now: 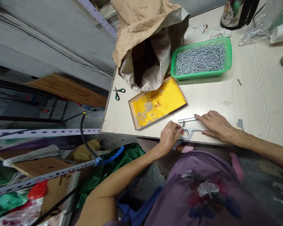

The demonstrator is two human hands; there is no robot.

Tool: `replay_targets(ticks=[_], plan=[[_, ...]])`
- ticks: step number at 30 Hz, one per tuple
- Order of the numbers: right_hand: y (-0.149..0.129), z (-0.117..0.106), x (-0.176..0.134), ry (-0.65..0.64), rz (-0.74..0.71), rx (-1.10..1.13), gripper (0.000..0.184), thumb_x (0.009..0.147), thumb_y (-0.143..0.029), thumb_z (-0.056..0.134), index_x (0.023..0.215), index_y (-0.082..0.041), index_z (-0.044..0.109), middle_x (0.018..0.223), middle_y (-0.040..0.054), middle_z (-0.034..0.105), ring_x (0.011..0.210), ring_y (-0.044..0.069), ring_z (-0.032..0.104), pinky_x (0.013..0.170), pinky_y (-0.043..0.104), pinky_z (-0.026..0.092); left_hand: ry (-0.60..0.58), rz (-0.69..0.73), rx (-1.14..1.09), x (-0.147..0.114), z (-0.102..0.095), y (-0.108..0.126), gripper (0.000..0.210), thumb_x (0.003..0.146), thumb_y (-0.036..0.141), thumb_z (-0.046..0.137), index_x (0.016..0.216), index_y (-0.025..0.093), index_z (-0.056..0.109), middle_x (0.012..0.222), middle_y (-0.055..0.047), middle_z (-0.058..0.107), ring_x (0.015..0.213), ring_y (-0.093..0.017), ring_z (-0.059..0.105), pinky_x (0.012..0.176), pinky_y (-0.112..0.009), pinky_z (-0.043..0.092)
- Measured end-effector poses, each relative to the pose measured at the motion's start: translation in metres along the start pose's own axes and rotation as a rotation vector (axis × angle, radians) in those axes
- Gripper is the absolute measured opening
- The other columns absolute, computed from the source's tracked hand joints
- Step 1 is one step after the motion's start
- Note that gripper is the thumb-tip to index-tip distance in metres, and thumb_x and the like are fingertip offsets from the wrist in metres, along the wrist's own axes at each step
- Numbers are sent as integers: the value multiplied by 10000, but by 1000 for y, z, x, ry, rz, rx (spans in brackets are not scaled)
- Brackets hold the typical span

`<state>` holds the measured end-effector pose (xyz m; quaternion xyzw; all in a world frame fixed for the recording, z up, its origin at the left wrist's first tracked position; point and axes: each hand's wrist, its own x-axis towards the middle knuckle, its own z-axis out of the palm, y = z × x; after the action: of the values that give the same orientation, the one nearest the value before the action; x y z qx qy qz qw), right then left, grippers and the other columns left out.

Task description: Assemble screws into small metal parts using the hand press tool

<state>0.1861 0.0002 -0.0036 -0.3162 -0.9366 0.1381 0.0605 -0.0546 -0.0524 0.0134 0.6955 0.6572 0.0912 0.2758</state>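
Note:
A silver plier-like hand tool (191, 131) with two long handles and a coil spring lies at the table's front edge. My right hand (218, 127) grips its handle ends, fingers on the upper one and thumb by the lower one. At the tool's head, my left hand (169, 135) is closed with fingertips pinched together; a small bit of red shows there, and what they hold cannot be made out. Beyond my left hand is a shallow box lid (172, 94) with a yellow inside, where small silver metal pieces (148, 106) lie loose.
A green basket (201, 75) full of small ribbed silver pieces stands behind. An open paper sack (143, 28) leans beside it. Green-handled scissors (118, 92) lie at the left edge. A glass jug (235, 14) and plastic bags (264, 28) stand at the back right.

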Motion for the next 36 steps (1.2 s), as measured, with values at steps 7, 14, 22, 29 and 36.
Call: replay_targets(ticks=[7,14,22,29,36], plan=[[-8,2,-7,31,51,56,675,902,-319,533,1479,-127,240,1058,150,633,901,289,509,760,379,420,-181,575,227,41,21,23,480,884,361,632,1274,132,470,1261,-154,546,1118,-278,511,960,-435,465],[-3,2,-20,14,155,10,509,870,-431,612,1235,-88,522,1030,174,587,934,307,499,775,398,460,-292,643,380,58,19,31,646,884,473,606,1356,104,363,1174,-152,538,1060,-286,503,858,-412,473],[-20,14,-20,44,183,-26,158,940,-246,524,994,-138,627,839,104,589,822,253,521,718,344,417,-334,715,420,52,25,35,256,996,322,426,1043,111,564,986,-108,576,972,-236,501,811,-354,438],[-21,24,-13,55,124,-53,255,960,-128,418,836,-163,638,737,71,571,731,218,496,675,325,374,-275,697,391,49,34,25,325,1022,288,342,871,140,589,846,-77,557,880,-208,507,758,-320,410],[-10,14,-12,71,140,32,252,978,-253,432,1034,-121,639,886,120,609,821,242,530,708,338,426,-202,603,340,49,37,25,290,1001,342,402,1092,121,566,996,-115,606,993,-240,556,837,-372,489]])
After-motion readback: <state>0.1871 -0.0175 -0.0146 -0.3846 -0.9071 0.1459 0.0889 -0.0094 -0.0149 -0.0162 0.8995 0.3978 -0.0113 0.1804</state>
